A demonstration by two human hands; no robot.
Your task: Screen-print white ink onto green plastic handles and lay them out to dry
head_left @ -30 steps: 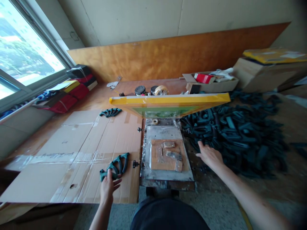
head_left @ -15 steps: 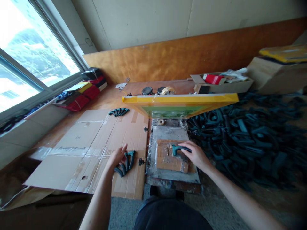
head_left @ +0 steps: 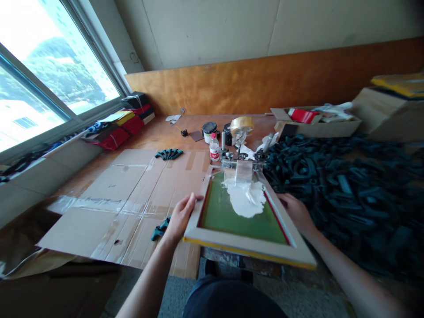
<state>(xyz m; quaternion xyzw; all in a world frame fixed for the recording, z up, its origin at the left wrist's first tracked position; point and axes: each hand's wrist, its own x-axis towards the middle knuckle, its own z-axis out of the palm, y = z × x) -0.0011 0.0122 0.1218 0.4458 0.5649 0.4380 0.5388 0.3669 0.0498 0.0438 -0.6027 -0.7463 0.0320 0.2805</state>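
A screen-printing frame (head_left: 300,254) lies lowered over the work plate in front of me. Its green mesh (head_left: 225,225) carries a patch of white ink (head_left: 247,203). My left hand (head_left: 179,217) grips the left rail, thumb near the top edge. On the opposite rail is my right hand (head_left: 297,215), its fingertips partly hidden by the frame. Beside my left wrist, a few dark teal plastic handles (head_left: 160,229) rest on the cardboard sheet (head_left: 132,221), partly covered by the hand. Whatever lies beneath the screen is hidden.
A metal hinge clamp (head_left: 243,164) holds the screen's far end. Behind it stand a red-capped bottle (head_left: 214,149), ink tubs (head_left: 209,131) and a tape roll (head_left: 241,125). A large pile of dark parts (head_left: 341,190) lies right. Another row of handles (head_left: 168,153) sits further back.
The screen has swung down from its raised position over the plate. Both hands have moved to its side rails. The handle that my right hand held on the plate is out of sight.
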